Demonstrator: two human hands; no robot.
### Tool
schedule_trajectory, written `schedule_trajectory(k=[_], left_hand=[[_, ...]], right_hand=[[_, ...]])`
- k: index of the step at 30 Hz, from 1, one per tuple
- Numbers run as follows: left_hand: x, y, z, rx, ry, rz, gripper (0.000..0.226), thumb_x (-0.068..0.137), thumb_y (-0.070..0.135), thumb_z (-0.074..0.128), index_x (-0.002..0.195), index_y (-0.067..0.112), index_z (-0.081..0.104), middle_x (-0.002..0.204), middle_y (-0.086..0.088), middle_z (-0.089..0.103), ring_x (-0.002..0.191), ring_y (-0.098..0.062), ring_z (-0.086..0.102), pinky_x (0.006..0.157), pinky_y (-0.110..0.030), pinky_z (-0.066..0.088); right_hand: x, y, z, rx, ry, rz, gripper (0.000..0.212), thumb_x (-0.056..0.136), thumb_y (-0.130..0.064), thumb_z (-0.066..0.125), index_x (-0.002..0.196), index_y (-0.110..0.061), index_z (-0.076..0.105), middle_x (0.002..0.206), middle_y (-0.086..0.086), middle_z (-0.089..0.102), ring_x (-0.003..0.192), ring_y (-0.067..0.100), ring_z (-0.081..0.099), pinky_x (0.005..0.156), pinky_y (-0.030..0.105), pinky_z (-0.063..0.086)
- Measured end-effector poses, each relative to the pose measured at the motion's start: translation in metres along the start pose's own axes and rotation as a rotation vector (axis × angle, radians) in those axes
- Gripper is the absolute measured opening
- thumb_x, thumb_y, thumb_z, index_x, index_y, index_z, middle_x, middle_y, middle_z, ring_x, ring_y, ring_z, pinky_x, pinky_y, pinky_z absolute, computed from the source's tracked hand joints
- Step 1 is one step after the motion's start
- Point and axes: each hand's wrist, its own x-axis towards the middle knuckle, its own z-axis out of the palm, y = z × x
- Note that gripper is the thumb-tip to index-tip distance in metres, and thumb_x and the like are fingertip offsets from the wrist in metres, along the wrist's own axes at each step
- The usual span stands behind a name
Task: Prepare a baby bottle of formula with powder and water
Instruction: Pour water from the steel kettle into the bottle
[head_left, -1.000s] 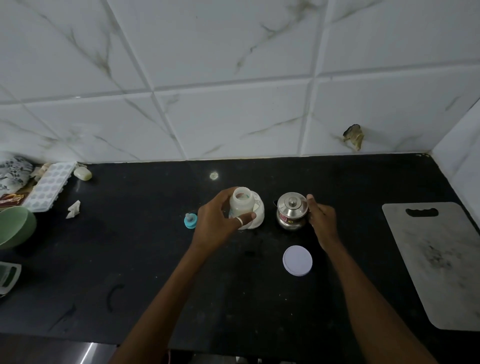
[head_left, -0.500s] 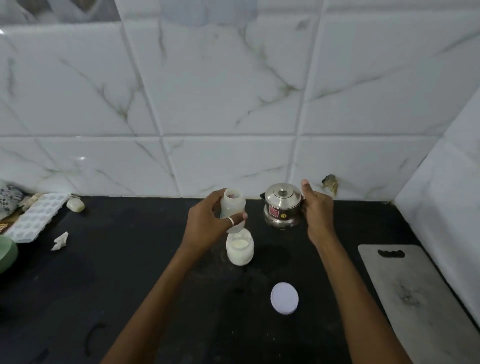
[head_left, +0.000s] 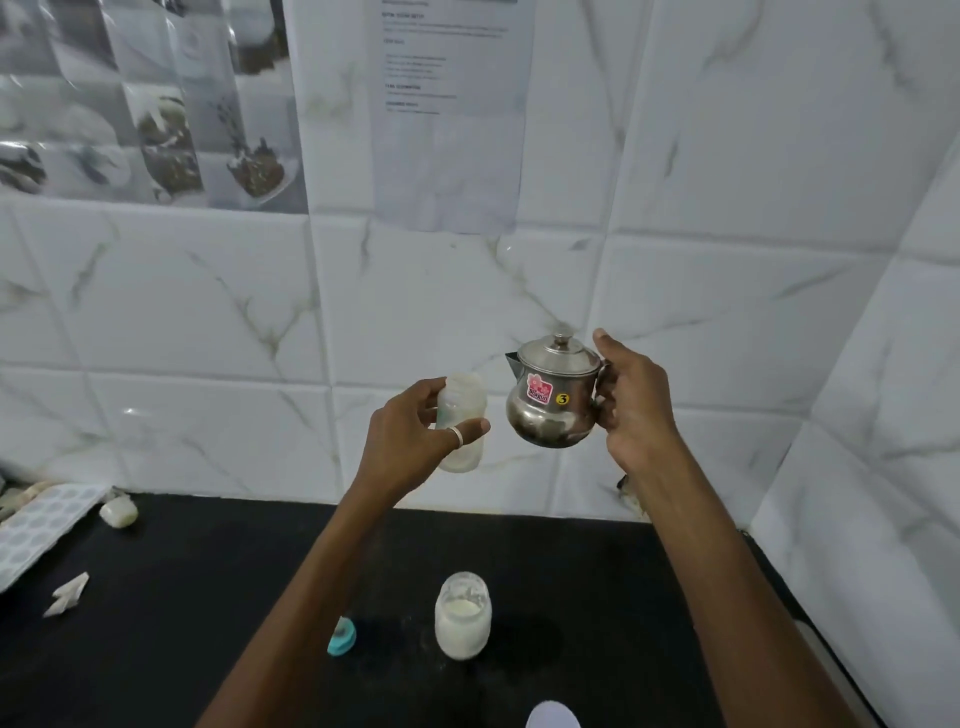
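Held up in front of the tiled wall (head_left: 727, 312), well above the black bench (head_left: 156, 649), are a translucent baby bottle (head_left: 461, 415) and a small steel pot (head_left: 553, 397). The bottle is gripped around its body by the left hand (head_left: 415, 441), on whose thumb a pale ring is worn; its open mouth is turned upward, slightly tilted. The pot is clasped at its handle side by the right hand (head_left: 631, 400), with its lid on and its short spout directed toward the bottle, the two vessels just beside each other but apart. A pink sticker with partly legible lettering and a yellow round sticker bearing the numeral 3 are seen on the pot's belly. On the bench below, an open jar (head_left: 462, 616) holding white powder is stood near the front middle, with a teal bottle ring (head_left: 341, 636) just to its left and a white lid (head_left: 551, 716) cut off at the bench's front edge. A printed sheet (head_left: 452, 104) is fixed to the wall; its text is too blurred to be read. A white moulded tray (head_left: 36, 525) is laid at the bench's left edge.
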Motion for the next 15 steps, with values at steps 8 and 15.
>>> schedule_trajectory(k=[8, 15], left_hand=[[0.004, 0.008, 0.001, -0.031, -0.001, 0.006, 0.063, 0.075, 0.043, 0.087, 0.132, 0.028, 0.063, 0.106, 0.017, 0.067, 0.092, 0.008, 0.062, 0.074, -0.009, 0.045], [0.008, 0.008, 0.002, -0.036, 0.003, 0.002, 0.061, 0.074, 0.04, 0.088, 0.13, 0.03, 0.065, 0.101, 0.023, 0.065, 0.091, 0.01, 0.061, 0.073, -0.009, 0.044]], right_hand=[[-0.002, -0.014, 0.011, -0.193, -0.02, -0.071, 0.034, 0.089, -0.027, 0.073, 0.069, -0.012, 0.05, 0.048, -0.005, 0.033, 0.048, 0.013, 0.031, 0.055, 0.028, 0.028], [0.004, -0.039, 0.026, -0.355, -0.063, -0.198, 0.027, 0.083, -0.028, 0.077, 0.073, -0.012, 0.058, 0.062, 0.004, 0.041, 0.061, 0.019, 0.038, 0.062, 0.032, 0.034]])
